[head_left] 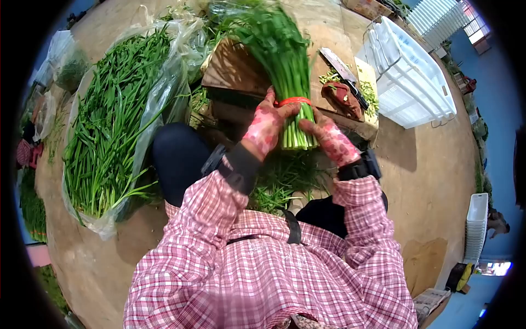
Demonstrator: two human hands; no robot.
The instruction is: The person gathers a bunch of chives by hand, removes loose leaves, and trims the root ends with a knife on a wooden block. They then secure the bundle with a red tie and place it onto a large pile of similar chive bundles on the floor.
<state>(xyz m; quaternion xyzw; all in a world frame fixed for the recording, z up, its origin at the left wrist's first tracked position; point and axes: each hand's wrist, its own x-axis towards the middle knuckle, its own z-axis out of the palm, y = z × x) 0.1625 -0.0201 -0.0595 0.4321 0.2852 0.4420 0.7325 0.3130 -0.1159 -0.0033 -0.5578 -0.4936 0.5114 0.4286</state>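
A thick bunch of long-stemmed leafy greens (293, 71) is upright in front of me, its leaves blurred at the top and its cut stem ends downward. A red band (296, 101) circles the stems. My left hand (267, 122), in a pink patterned glove with bare-looking fingertips, is closed around the stems beside the band. Lower on the other side, my right hand (330, 136), gloved alike, grips the stem ends with thumb and fingers. Behind the bunch is a low wooden block (235, 66). On its right part lie a knife (342, 71) and a dark red cloth (342, 98).
To the left lies an open plastic bag (164, 88) with loose greens (112, 115). White plastic crates (408, 71) stand at the right. Cut stem bits (370, 96) lie by the cloth, and loose leaves (274, 194) cover the floor between my legs. White trays (475, 227) are stacked far right.
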